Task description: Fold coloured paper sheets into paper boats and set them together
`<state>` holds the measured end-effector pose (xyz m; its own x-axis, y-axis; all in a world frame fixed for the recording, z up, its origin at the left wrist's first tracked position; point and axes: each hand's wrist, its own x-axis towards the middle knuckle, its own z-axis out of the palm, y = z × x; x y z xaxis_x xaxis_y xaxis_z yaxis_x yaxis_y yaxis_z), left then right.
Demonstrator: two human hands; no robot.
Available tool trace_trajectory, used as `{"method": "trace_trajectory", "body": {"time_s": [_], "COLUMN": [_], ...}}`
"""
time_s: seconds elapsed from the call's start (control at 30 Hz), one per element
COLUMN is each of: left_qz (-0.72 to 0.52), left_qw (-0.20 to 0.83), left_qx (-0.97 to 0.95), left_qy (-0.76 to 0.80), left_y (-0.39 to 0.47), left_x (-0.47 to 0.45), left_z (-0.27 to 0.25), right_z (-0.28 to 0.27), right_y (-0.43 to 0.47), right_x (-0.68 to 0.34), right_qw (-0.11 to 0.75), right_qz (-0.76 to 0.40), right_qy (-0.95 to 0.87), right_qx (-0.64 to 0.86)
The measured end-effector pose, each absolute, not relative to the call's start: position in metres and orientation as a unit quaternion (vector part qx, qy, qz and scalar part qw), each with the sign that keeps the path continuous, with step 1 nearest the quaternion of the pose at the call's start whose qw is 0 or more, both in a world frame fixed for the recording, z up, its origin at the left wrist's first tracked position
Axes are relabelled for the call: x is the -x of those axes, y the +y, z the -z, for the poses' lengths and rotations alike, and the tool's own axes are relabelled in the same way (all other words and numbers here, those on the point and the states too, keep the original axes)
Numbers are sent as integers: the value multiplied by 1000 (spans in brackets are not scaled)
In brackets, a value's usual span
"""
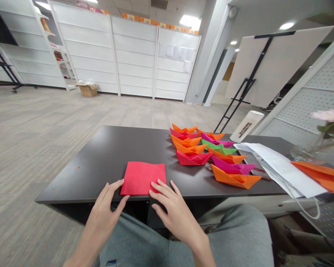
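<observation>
A red sheet of folded paper (143,177) lies flat near the front edge of the dark table (122,142). My left hand (107,202) is at its lower left corner, fingertips by the paper's side and thumb apart from the fingers. Over the right part of the paper rest the fingers of my right hand (168,204), spread, with the thumb stretched below the table edge. Neither hand is closed round anything. To the right stand folded paper boats in two rows, among them a red boat (194,158), a green boat (218,148) and an orange boat (235,178).
On the right lie white printed sheets (281,167), a white cable (308,215) and orange paper (320,176). A white cylinder (246,126) stands behind them, near a vase with a pink flower (330,115). Beyond the table are white shelving panels (133,55) and a cardboard box (88,89).
</observation>
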<state>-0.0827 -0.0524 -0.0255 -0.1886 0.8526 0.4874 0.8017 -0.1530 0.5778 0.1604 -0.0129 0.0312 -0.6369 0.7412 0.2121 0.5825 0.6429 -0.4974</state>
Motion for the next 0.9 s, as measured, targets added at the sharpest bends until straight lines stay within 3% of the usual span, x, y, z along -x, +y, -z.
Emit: {"method": "trace_trajectory", "body": {"time_s": [0.27, 0.53, 0.73, 0.9], "left_qz": [-513, -464, -412, -399], "left_qw": [83, -23, -21, -18], "left_qx": [-580, -706, -753, -762], "left_qy": [627, 535, 512, 509], "left_y": [-60, -59, -53, -52], "left_x": [74, 81, 80, 81], "left_z": [11, 12, 19, 21], "right_z": [-28, -29, -25, -29], "right_y": [-14, -9, -6, -9], "right_x": [-158, -170, -185, -184], "right_qw": [218, 276, 373, 299], "right_qz": [-184, -167, -177, -144], "right_qy": [-882, -869, -808, -859], "right_qx": [374, 376, 420, 391]}}
